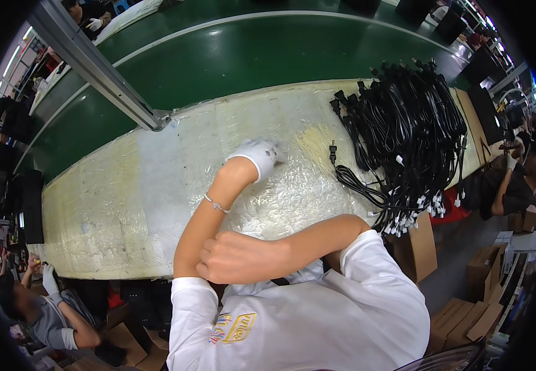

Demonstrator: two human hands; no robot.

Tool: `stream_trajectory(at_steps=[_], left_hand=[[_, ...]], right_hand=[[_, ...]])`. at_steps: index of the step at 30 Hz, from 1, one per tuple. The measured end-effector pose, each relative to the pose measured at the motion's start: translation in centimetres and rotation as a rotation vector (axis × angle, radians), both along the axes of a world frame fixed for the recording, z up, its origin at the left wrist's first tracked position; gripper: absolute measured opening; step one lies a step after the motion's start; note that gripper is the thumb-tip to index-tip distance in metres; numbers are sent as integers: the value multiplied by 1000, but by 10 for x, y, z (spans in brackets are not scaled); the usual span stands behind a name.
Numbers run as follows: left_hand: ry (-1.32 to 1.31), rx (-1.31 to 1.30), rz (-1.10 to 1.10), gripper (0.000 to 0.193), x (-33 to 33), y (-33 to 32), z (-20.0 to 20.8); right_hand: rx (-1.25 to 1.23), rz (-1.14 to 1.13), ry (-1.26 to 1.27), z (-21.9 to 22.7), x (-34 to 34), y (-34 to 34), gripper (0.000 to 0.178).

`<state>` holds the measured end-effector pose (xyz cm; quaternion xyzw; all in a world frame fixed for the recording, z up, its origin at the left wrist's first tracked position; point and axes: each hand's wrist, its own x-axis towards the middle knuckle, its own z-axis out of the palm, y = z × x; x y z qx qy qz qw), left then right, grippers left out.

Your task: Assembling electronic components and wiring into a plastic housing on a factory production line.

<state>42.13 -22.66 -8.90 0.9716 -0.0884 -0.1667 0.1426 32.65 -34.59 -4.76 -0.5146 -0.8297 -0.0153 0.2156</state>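
Note:
My left hand (257, 157), in a white glove with dark smudges, is over the middle of the table (101, 204). Motion smears its fingers, so I cannot see whether they hold anything. Right of it lies a spread of thin cream-coloured strips (315, 145). My right hand (234, 258) is bare and crosses to my left arm near the elbow, its fingers curled against the arm and its fingertips hidden. One coiled black power cord (359, 185) lies beyond the strips, its plug upright toward the far side. A large heap of bundled black cords (404, 123) with white connectors fills the right.
Clear film covers the pale tabletop. A metal post (104, 71) rises at the far left edge, before a green conveyor belt (231, 55). Cardboard boxes (466, 315) stand at the lower right. Co-workers sit at the lower left (51, 315) and the right (509, 179).

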Motion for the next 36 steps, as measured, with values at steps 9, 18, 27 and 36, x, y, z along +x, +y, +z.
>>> stream_trajectory(at_steps=[9,18,27,36], left_hand=[[157,312,423,41,5,33,12],[81,96,379,50,5,59,5],[163,108,623,54,-9,135,14],[-340,243,674,41,3,142,-44]], right_hand=[[-44,-8,-20,4,4,4,10],[-94,21,5,10,5,6,11],[-85,11,27,16,11,6,10],[-118,-4,31,8,14,10,13]])
